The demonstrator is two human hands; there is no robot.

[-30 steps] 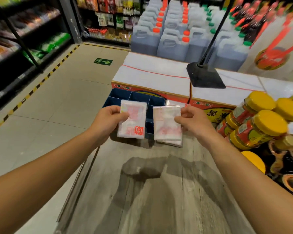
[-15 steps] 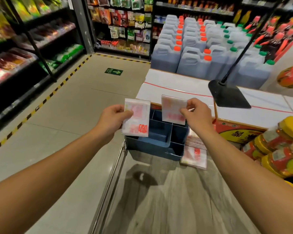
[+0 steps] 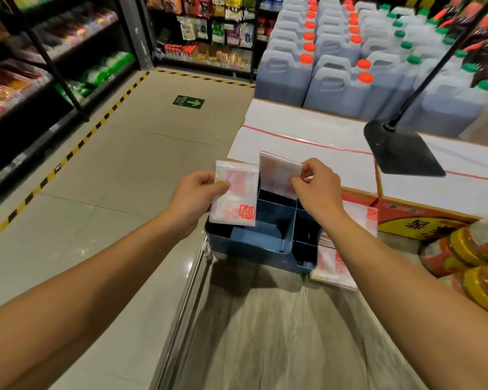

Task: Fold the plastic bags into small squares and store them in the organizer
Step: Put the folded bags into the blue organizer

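Note:
A blue organizer [image 3: 258,244] with several compartments stands at the far end of a wood-grain table [image 3: 279,333]. My left hand [image 3: 193,197] holds a folded white plastic bag with red print [image 3: 235,194] over the organizer's left side. My right hand [image 3: 317,187] pinches a second folded bag [image 3: 276,174] upright above the organizer's far compartments. More flat bags [image 3: 335,263] lie on the table to the right of the organizer, partly hidden by my right forearm.
Jars with yellow lids [image 3: 473,266] crowd the table's right edge. Behind the organizer are white-topped cartons [image 3: 307,136] with a black stand base [image 3: 400,150]. Large jugs [image 3: 335,66] stand beyond. Shop shelves [image 3: 40,66] line the left, with open floor [image 3: 124,178] between.
Both hands lifted the folded bags and carried them forward over the organizer. The right bag now stands above the far compartments, and the view has tilted upward.

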